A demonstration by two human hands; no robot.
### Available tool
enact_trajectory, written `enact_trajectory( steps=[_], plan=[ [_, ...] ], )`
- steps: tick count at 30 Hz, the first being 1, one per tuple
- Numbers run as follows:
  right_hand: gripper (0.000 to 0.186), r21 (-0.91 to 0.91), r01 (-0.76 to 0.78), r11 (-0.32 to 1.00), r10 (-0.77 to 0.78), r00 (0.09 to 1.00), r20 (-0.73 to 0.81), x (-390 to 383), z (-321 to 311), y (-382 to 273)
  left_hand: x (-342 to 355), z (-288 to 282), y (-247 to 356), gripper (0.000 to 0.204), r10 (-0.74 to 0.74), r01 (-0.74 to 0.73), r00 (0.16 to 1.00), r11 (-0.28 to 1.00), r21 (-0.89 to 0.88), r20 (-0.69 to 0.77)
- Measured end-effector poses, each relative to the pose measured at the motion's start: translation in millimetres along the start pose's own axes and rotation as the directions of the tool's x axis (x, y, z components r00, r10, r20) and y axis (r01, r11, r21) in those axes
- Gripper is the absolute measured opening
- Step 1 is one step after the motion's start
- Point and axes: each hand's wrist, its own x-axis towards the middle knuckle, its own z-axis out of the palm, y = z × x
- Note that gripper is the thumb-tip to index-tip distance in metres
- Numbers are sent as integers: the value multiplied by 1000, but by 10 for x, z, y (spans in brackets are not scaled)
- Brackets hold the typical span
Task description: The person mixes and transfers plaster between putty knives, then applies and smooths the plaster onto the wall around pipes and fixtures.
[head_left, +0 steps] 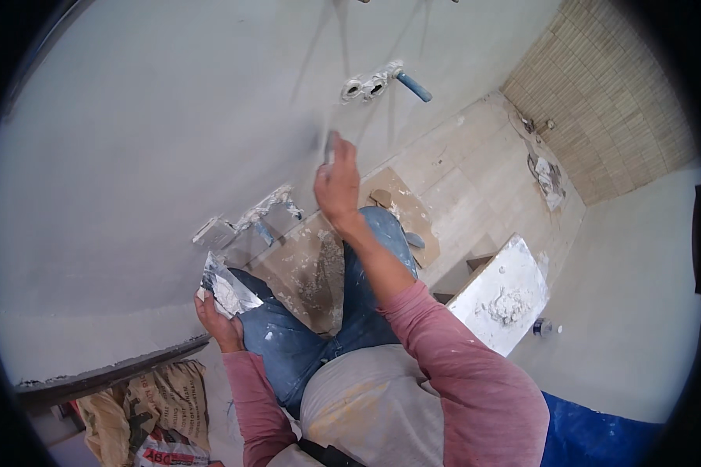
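Observation:
My left hand [220,321] grips the edge of a shiny metal putty blade [247,299] that carries a lump of white plaster [223,291]. It is held low, just off the wall and beside my left knee. Raised in front of me, my right hand [338,185] is closed around a small, dark, narrow scraper [329,146], its blade at the grey wall [163,132]. Motion blurs that tool, so its exact shape is unclear. Above it, a blue pipe stub [414,87] juts from the wall next to two plastered holes. Lower down are more pipe ends [265,233] amid rough plaster.
To my right, a white board [514,268] bears a heap of plaster [510,306], with a small jar [544,328] beside it. Spattered cardboard [304,268] lies between my legs. Crumpled sacks [163,405] are at lower left; a blue sheet [600,436] is at lower right.

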Motion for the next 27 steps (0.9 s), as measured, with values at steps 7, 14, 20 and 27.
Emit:
enact_trajectory(
  steps=[7,14,20,27],
  plan=[
    [65,-134,-83,988,69,992,-102,354,-109,363,-14,60,20,22,-1,1,1000,1000,-5,11],
    [62,-191,-174,966,160,983,-88,423,214,131,-8,83,7,21,8,-8,1000,1000,-28,11],
    [63,-232,-147,961,143,989,-37,329,332,-325,-10,81,11,21,6,-6,1000,1000,-1,10],
    [65,-52,12,999,-8,998,63,22,27,-140,-15,40,12,20,12,-12,999,1000,1,31]
  ],
)
